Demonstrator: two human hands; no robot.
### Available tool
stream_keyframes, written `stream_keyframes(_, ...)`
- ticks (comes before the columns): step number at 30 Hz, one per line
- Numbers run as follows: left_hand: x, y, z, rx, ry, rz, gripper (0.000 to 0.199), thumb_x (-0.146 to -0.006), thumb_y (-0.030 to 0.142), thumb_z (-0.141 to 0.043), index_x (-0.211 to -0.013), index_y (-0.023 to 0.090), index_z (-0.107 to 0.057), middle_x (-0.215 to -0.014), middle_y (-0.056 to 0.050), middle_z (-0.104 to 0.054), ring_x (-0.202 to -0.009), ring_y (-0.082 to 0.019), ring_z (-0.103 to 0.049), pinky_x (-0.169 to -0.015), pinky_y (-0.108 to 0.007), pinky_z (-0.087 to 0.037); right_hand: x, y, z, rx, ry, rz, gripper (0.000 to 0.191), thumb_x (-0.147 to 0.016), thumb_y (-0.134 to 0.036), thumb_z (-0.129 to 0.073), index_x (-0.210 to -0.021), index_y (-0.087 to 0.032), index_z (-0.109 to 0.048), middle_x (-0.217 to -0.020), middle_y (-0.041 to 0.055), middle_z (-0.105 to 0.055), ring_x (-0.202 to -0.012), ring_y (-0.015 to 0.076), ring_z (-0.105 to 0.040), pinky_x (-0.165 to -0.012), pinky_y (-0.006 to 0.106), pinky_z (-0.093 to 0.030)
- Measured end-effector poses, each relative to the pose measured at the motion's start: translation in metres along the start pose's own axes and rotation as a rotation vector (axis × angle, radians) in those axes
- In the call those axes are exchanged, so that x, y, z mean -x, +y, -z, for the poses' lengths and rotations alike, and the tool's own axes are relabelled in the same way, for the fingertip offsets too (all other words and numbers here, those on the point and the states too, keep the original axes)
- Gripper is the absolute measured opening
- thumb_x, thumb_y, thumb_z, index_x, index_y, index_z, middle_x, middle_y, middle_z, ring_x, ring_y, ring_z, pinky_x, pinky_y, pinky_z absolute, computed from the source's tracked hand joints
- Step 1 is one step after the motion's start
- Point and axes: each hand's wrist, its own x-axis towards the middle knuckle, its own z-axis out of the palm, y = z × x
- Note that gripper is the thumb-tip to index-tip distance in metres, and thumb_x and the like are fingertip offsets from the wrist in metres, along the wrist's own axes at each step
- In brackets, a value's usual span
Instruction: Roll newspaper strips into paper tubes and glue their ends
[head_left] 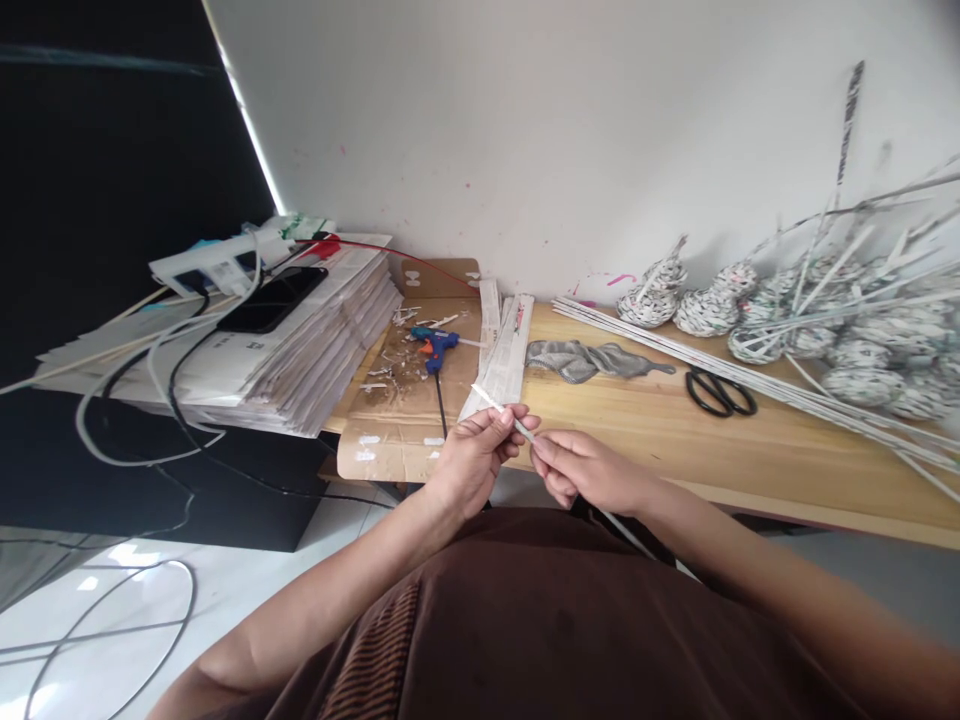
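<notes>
A thin rolled paper stick (489,398) runs slantwise through both hands, above the table's front edge. My left hand (480,450) pinches it near its upper left end, thumb on top. Close beside it on the right, my right hand (577,465) grips the same stick with fingers curled. The stick's lower part passes under my right wrist toward my body. Just beyond the hands lie flat printed paper strips (506,350). A blue glue gun (435,342) rests on a brown cardboard sheet (390,425) strewn with paper scraps.
Tall paper stacks (322,350) with a black phone (274,299) and cables stand at left. On the wooden table (600,430) lie a grey cloth (585,360), black scissors (720,392) and long paper sticks (675,348). Woven paper shapes (709,312) fill the back right.
</notes>
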Motion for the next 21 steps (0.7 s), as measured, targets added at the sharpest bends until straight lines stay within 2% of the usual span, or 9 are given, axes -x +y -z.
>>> stream_keyframes(2,0.001,0.0,0.0,0.007,-0.019,0.011,0.023,-0.075,0.03,-0.075,-0.09,0.012,-0.072,-0.091,-0.008,-0.072,-0.067,-0.006,-0.056,-0.061,-0.017,-0.043,-0.002,0.005,0.004,-0.257,-0.178,-0.091,0.04,-0.093,-0.054,-0.039,-0.069,-0.021,-0.039,-0.042,-0.01,-0.024,-0.039,0.0109,-0.035,-0.045,0.024,-0.035)
stream_keyframes(4,0.001,-0.001,0.0,0.007,-0.026,0.011,0.023,-0.076,0.03,-0.074,-0.09,0.011,-0.072,-0.09,-0.008,-0.072,-0.067,-0.007,-0.057,-0.061,-0.018,-0.044,-0.004,0.007,0.005,-0.296,-0.202,-0.117,0.04,-0.093,-0.055,-0.038,-0.072,-0.021,-0.042,-0.042,-0.0096,-0.027,-0.039,0.0113,-0.038,-0.045,0.024,-0.036)
stream_keyframes(8,-0.001,-0.003,0.002,-0.005,-0.008,-0.005,0.025,-0.075,0.031,-0.075,-0.091,0.011,-0.072,-0.084,-0.007,-0.071,-0.064,-0.007,-0.056,-0.061,-0.019,-0.044,-0.001,0.001,-0.002,0.2,0.123,0.05,0.038,-0.091,-0.054,-0.047,-0.083,-0.019,-0.054,-0.063,-0.001,-0.055,-0.058,0.0131,-0.052,-0.059,0.027,-0.041)
stream_keyframes(10,-0.001,-0.002,0.002,-0.008,0.004,-0.016,0.025,-0.075,0.03,-0.076,-0.091,0.011,-0.073,-0.081,-0.006,-0.07,-0.064,-0.006,-0.056,-0.06,-0.017,-0.044,0.001,-0.002,-0.006,0.348,0.217,0.136,0.035,-0.091,-0.052,-0.048,-0.085,-0.019,-0.056,-0.071,0.0013,-0.059,-0.065,0.0138,-0.054,-0.062,0.026,-0.04)
stream_keyframes(12,-0.001,-0.002,0.001,-0.002,0.007,-0.018,0.024,-0.075,0.029,-0.076,-0.09,0.01,-0.073,-0.083,-0.007,-0.071,-0.064,-0.006,-0.056,-0.06,-0.016,-0.043,0.001,-0.001,-0.005,0.227,0.141,0.095,0.039,-0.094,-0.054,-0.041,-0.081,-0.019,-0.053,-0.059,-0.0021,-0.051,-0.055,0.0123,-0.049,-0.056,0.026,-0.039)
stream_keyframes(15,0.0,-0.001,0.001,0.012,-0.011,-0.009,0.022,-0.075,0.028,-0.075,-0.088,0.01,-0.073,-0.088,-0.008,-0.071,-0.066,-0.006,-0.056,-0.061,-0.016,-0.044,-0.001,0.004,0.001,-0.147,-0.12,-0.057,0.042,-0.095,-0.056,-0.034,-0.075,-0.021,-0.045,-0.044,-0.0101,-0.025,-0.038,0.0098,-0.032,-0.045,0.024,-0.034)
stream_keyframes(16,0.0,-0.001,0.001,0.014,-0.015,-0.007,0.022,-0.075,0.028,-0.075,-0.089,0.01,-0.073,-0.088,-0.008,-0.071,-0.066,-0.006,-0.056,-0.061,-0.016,-0.044,-0.002,0.005,0.002,-0.213,-0.16,-0.074,0.042,-0.094,-0.056,-0.034,-0.075,-0.021,-0.044,-0.044,-0.0107,-0.023,-0.038,0.0097,-0.03,-0.045,0.024,-0.035)
stream_keyframes(18,0.0,-0.001,0.002,0.01,-0.015,-0.011,0.023,-0.076,0.029,-0.075,-0.09,0.011,-0.072,-0.089,-0.008,-0.071,-0.066,-0.006,-0.056,-0.061,-0.017,-0.045,-0.002,0.005,0.003,-0.147,-0.092,-0.044,0.042,-0.093,-0.057,-0.038,-0.077,-0.019,-0.048,-0.045,-0.0089,-0.032,-0.041,0.0099,-0.036,-0.048,0.025,-0.037)
stream_keyframes(21,0.0,-0.001,0.001,-0.013,-0.011,-0.025,0.026,-0.077,0.031,-0.074,-0.093,0.011,-0.072,-0.089,-0.008,-0.07,-0.066,-0.007,-0.056,-0.058,-0.017,-0.044,-0.001,0.002,0.0,0.158,0.169,0.096,0.039,-0.091,-0.055,-0.047,-0.079,-0.018,-0.054,-0.061,-0.0017,-0.052,-0.055,0.0109,-0.048,-0.056,0.025,-0.039)
